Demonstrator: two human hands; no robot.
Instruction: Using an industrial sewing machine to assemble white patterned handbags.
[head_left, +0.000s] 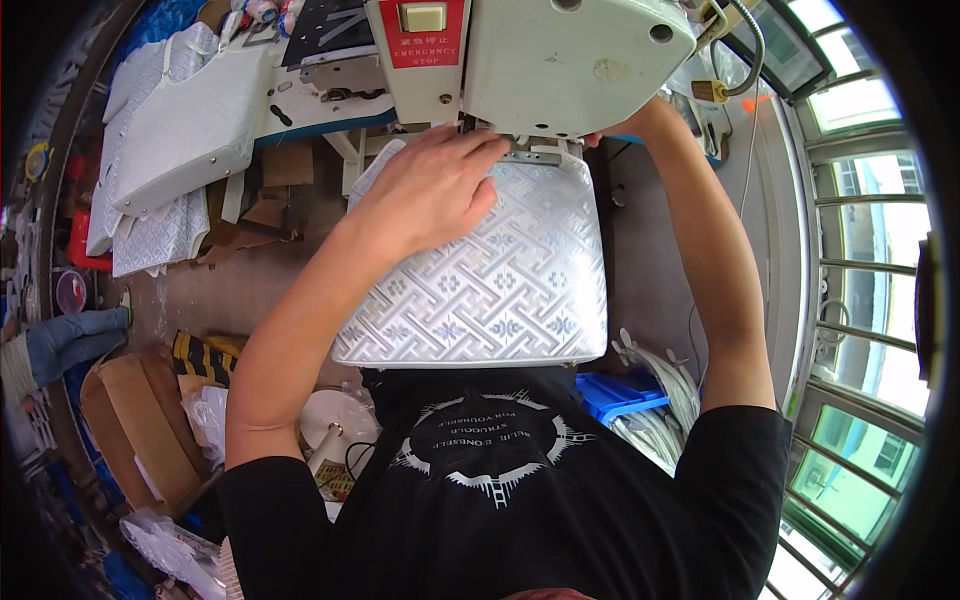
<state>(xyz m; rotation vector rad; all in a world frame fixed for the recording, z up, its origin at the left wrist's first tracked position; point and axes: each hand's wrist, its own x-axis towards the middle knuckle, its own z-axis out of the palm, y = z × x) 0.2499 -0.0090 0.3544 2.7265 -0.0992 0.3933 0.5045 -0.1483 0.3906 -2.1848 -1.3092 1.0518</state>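
Left hand (432, 190) lay spread flat on the silver patterned panel (490, 280) under the sewing machine (560, 60); right hand (625, 125) was hidden behind it. Fingers sat near the needle, risking a stitch through them.

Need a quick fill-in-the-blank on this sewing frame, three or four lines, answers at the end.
1. The left hand lies flat on a silver-white patterned ____.
2. That piece is pushed up under the head of a cream-coloured ____ machine.
3. The right hand is mostly ____ behind the machine head.
4. More pieces of the same fabric are stacked to the person's ____.

Missing words: bag; sewing; hidden; left
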